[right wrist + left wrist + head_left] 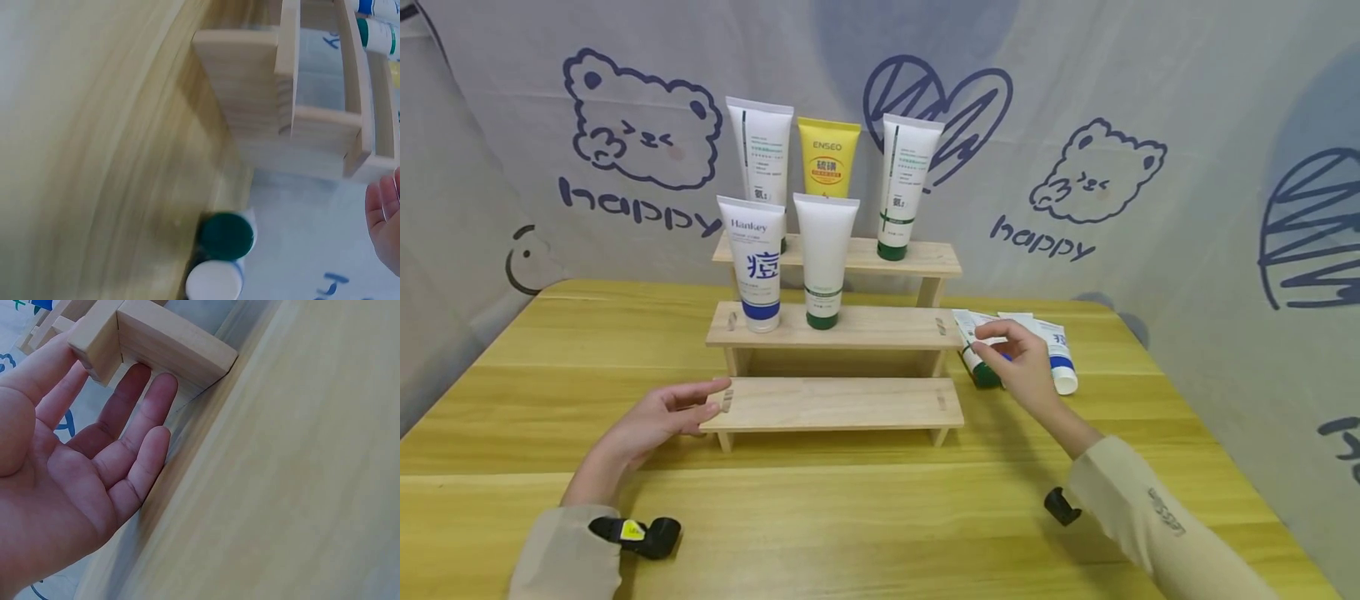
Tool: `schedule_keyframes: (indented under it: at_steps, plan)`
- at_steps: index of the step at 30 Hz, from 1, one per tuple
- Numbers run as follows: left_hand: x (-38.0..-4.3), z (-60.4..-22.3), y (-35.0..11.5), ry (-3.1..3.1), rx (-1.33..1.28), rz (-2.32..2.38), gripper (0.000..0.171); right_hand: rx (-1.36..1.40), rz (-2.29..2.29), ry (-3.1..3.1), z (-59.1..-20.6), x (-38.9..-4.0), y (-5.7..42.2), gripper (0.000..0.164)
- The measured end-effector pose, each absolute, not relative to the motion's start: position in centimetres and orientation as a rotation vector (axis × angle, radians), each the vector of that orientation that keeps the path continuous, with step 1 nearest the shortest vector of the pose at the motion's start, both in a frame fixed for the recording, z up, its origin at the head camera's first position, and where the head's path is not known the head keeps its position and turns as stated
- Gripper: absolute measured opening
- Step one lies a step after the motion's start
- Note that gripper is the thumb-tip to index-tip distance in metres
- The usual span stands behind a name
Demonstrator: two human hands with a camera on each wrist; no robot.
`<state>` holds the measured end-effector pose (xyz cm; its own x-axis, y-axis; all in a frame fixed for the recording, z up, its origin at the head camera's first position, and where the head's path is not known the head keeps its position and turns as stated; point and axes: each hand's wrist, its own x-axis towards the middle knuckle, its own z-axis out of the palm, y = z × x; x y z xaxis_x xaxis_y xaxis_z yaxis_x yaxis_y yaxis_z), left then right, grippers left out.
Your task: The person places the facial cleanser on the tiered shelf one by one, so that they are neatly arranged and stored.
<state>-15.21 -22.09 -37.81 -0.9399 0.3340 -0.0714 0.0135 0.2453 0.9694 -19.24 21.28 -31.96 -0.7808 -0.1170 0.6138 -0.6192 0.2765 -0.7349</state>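
Observation:
A three-tier wooden stand (831, 404) carries upright squeeze tubes. My left hand (651, 421) is at the left end of its lowest tier, thumb and index finger touching the board. In the left wrist view the other fingers (147, 415) hang loosely bent beside the stand's leg. My right hand (1018, 362) hovers by the right end of the middle tier, thumb and index finger apart with nothing visible between them. Behind and below it lie a green-capped tube (983, 371) and a white-capped tube (1063, 367), partly hidden by the hand.
On the middle tier stand a Hankey tube (756, 267) and a plain white tube (825, 258). The top tier holds a yellow tube (829, 158) between two white-and-green tubes, one of them on the right (906, 183). A printed cloth (820, 50) hangs behind the wooden table (820, 533).

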Motion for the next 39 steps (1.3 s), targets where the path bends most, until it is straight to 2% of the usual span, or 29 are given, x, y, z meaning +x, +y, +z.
schedule_keyframes:
  at_steps: [8,14,21,25,29,39]
  plan:
    - [-15.3,-37.7,-22.0,2.26,0.318,1.739,0.051,0.465,1.444,-2.186,-31.2,-18.3,23.0,0.009]
    - [-15.3,-37.7,-22.1,2.249,0.316,1.746,0.052,0.321,1.423,-2.224,-31.7,-18.9,25.0,0.01]
    - [-15.2,-37.6,-22.0,2.246,0.301,1.741,0.052,0.292,1.465,-2.186,-38.8,-24.9,32.7,0.014]
    - [-15.1,-37.6,-22.0,2.246,0.297,1.747,0.051,0.213,1.499,-2.178,-39.6,-25.5,34.4,0.016]
    - [-15.1,-37.6,-22.1,2.252,0.304,1.745,0.051,0.057,1.305,-2.233,-42.2,-27.7,36.8,0.022]
    - [-15.4,-38.2,-22.1,2.252,0.319,1.759,0.05,-0.23,1.21,-2.454,-43.2,-28.1,38.8,0.044]
